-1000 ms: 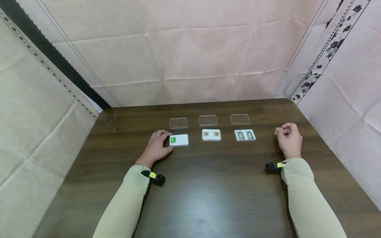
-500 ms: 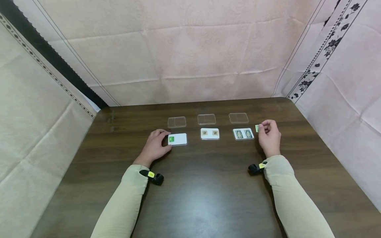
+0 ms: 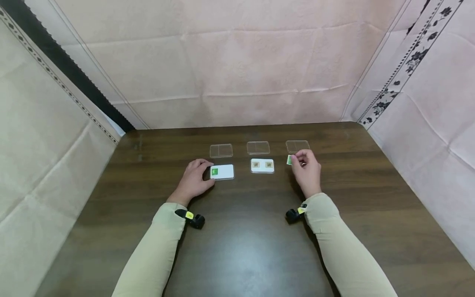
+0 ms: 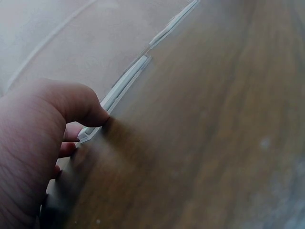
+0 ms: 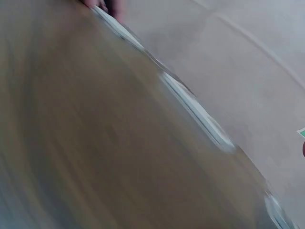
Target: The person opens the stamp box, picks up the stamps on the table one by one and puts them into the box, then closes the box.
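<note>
In the head view, the thumb and fingers of my left hand (image 3: 193,180) pinch the left end of a shallow clear case (image 3: 222,178) with a white insert. A small green stamp-like square (image 3: 215,171) lies on that insert's left part. My right hand (image 3: 308,173) pinches another small green stamp-like piece (image 3: 289,160) with a white border, above the table. It covers the third white-lined case in the head view; part of a case (image 5: 279,212) shows at the lower right of the right wrist view. The middle case (image 3: 262,166) holds two small tan pictures side by side.
Three clear plastic covers lie behind the cases: a left one (image 3: 221,151), a middle one (image 3: 258,147) and a right one (image 3: 297,145). The brown wooden table (image 3: 237,247) ends at a pale cloth backdrop (image 3: 237,74).
My right hand has travelled left with the green stamp-like piece, from the table's right side to over the third case, which it now hides. My left hand has stayed on the left case.
</note>
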Demonstrator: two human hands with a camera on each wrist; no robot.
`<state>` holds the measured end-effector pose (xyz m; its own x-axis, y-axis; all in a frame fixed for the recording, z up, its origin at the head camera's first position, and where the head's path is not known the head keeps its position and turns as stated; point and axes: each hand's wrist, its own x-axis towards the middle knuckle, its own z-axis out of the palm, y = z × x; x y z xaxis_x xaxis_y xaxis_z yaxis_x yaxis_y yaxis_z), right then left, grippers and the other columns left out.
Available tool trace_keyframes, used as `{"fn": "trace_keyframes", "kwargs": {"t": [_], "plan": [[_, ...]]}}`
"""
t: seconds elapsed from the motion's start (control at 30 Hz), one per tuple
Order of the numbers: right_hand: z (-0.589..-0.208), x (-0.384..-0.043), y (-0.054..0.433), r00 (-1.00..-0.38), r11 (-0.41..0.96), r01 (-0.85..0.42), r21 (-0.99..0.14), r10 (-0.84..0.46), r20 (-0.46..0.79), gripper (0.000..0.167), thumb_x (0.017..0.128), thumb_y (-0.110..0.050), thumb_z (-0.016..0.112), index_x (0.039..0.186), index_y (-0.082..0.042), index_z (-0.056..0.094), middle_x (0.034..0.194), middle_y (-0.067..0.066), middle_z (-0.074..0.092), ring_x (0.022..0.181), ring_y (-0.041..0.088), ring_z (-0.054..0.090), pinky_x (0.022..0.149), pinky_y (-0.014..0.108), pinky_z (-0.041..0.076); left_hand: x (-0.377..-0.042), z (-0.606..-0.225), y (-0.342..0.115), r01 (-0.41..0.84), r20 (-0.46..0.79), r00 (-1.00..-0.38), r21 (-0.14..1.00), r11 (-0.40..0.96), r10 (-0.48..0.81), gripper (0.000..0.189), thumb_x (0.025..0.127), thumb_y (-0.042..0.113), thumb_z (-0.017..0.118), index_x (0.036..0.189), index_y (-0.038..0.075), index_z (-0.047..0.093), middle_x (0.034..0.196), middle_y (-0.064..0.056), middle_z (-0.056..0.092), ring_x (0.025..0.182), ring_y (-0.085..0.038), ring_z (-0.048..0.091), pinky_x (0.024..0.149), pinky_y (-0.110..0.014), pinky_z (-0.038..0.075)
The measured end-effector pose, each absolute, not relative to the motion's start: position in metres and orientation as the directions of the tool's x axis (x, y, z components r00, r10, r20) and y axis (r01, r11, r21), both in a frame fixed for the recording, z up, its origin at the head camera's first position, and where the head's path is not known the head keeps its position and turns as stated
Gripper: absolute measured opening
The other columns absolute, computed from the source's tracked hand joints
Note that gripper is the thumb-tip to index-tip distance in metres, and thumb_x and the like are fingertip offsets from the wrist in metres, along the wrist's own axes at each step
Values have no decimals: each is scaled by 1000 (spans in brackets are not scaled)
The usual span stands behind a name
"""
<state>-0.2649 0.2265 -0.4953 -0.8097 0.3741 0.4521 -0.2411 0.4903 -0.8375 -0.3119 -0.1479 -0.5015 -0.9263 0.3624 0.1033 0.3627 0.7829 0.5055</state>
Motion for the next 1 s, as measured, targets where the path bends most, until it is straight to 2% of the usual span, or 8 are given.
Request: {"fn": "trace_keyframes", "kwargs": {"t": [0.13, 0.3, 0.5, 0.63, 0.87, 1.0], "plan": [[-493, -274, 193, -828, 480, -297, -826, 302, 473, 14, 94, -12, 71, 98, -4, 61, 83, 10, 69, 73, 14, 57, 66, 21, 44, -315, -498, -148, 364, 108, -926, 500, 786, 361, 56, 89, 32, 71, 139, 11, 57, 142, -12, 47, 136, -34, 34, 112, -55, 31], [-494, -284, 151, -831, 525, -348, -777, 212, 515, 13, 93, -16, 74, 95, -7, 64, 84, 7, 67, 78, 20, 60, 72, 32, 47, -315, -497, -149, 351, 99, -931, 501, 791, 350, 56, 89, 32, 72, 139, 12, 57, 143, -11, 47, 137, -34, 34, 113, -55, 31], [-500, -286, 113, -843, 574, -346, -742, 156, 514, 11, 92, -19, 76, 92, -11, 68, 84, 3, 70, 86, 23, 61, 93, 46, 42, -314, -503, -148, 352, 93, -930, 500, 791, 356, 55, 89, 33, 72, 138, 13, 58, 143, -11, 48, 136, -33, 35, 112, -55, 32], [-502, -286, 95, -850, 608, -340, -718, 128, 511, 11, 92, -19, 76, 92, -12, 67, 84, 1, 71, 87, 22, 60, 102, 49, 36, -315, -505, -146, 364, 104, -926, 498, 787, 362, 55, 89, 34, 72, 138, 13, 59, 141, -10, 49, 136, -33, 36, 112, -54, 32], [-502, -288, 71, -901, 707, -283, -649, 36, 432, 11, 94, -26, 73, 95, -16, 67, 81, -4, 68, 87, 20, 56, 98, 44, 37, -315, -504, -145, 356, 102, -930, 497, 791, 354, 55, 88, 35, 72, 136, 13, 60, 140, -10, 50, 135, -33, 37, 112, -55, 33], [-502, -291, 64, -904, 779, -263, -569, 6, 427, 12, 95, -28, 71, 94, -17, 68, 80, -5, 68, 86, 21, 56, 93, 43, 39, -313, -502, -146, 350, 97, -932, 498, 794, 350, 55, 89, 35, 72, 137, 13, 59, 141, -10, 49, 135, -33, 36, 112, -55, 33]]}}
